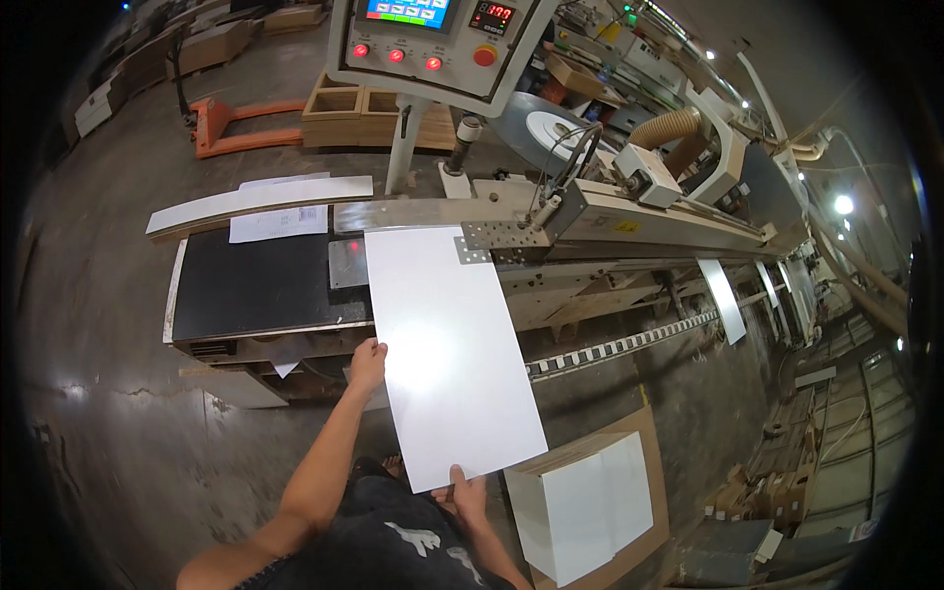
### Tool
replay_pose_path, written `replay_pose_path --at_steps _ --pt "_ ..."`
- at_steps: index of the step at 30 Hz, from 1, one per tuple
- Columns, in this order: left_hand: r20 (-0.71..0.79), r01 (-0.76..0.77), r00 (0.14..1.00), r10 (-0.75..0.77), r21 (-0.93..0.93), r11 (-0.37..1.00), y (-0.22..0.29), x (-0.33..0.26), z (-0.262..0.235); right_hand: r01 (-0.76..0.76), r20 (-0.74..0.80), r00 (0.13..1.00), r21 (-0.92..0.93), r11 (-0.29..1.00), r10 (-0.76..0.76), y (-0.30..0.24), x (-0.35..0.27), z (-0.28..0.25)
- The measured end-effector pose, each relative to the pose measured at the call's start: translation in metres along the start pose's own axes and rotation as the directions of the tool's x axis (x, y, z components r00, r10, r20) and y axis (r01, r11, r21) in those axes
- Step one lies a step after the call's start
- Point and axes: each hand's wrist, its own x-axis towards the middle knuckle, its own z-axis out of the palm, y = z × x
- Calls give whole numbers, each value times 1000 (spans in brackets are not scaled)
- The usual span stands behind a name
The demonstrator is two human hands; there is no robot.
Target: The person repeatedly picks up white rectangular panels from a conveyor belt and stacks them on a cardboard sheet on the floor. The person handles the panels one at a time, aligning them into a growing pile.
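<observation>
A long white panel (462, 393) stretches from near my body to the long machine, its far end lying at the metal feed plate. My left hand (368, 364) grips the panel's left edge about midway along. At the near end, my right hand (460, 494) holds the edge, thumb on top and fingers underneath. The panel's far right corner sits under a perforated metal plate (501, 236) of the edge-banding machine (659, 231). Bright light reflects off the panel's middle.
Left of the panel is a black-topped table (256, 285) with paper sheets (280, 224) and a white strip (265, 202). A control box (433, 49) stands beyond. Stacked white panels (595, 511) lie at my right. A chain conveyor (629, 344) runs rightward. An orange pallet jack (211, 128) is far left.
</observation>
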Motion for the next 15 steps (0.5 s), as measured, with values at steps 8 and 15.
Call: replay_pose_path --at_steps 8,15 --pt "186 118 979 -81 -197 973 57 -14 26 123 -221 963 -153 981 -155 -47 3 -9" --pt "258 119 965 -47 -274 954 70 5 107 280 -286 886 -295 913 -364 19 110 -126"
